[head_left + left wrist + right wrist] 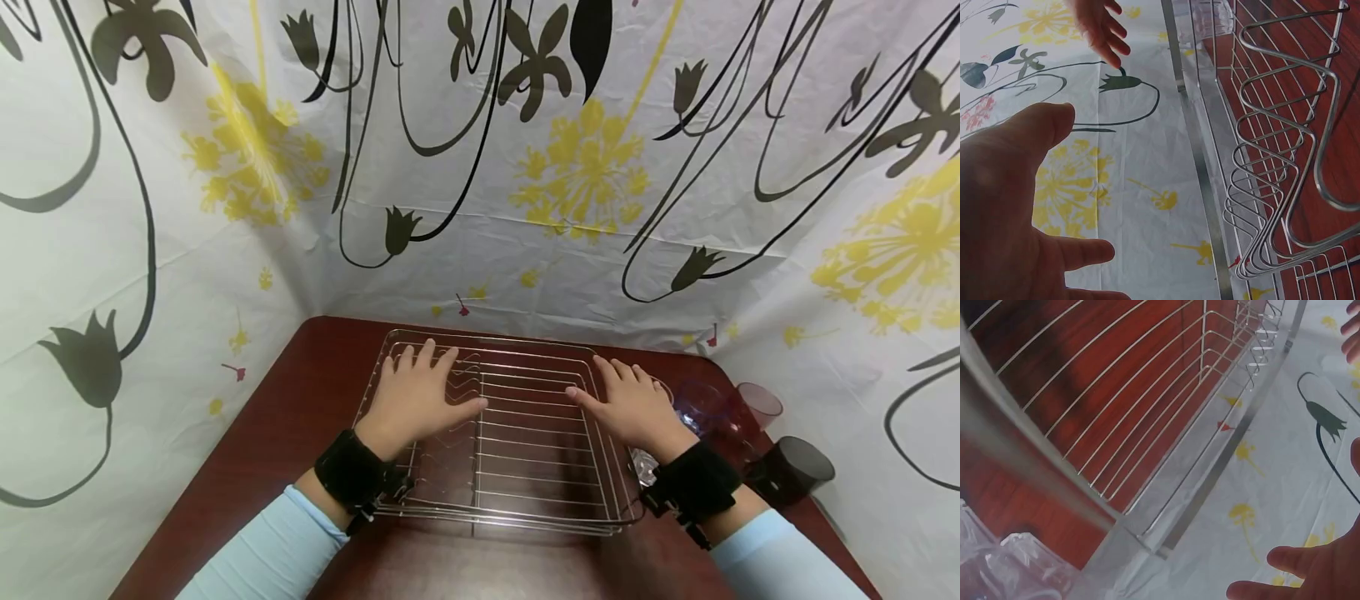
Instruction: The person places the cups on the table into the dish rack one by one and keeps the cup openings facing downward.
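A silver wire dish rack (510,522) stands on the dark red table, with wavy plate slots (1329,156) along its left part. Over that left part is my left hand (412,404), fingers spread and thumb out, holding nothing. My right hand (633,408) is spread above the rack's right rim, palm down, and it is likewise free of any object. In the left wrist view, a gap shows between the left thumb and the rack wires. The right wrist view has the right fingertips apart from the rack's metal rim (1041,440).
Right of the rack stand a dark cup (802,468), a clear pinkish cup (761,404) and a bluish cup (697,404). Clear faceted glassware (1010,569) sits close beside the rack. A white flower-printed sheet (480,283) hangs around the table.
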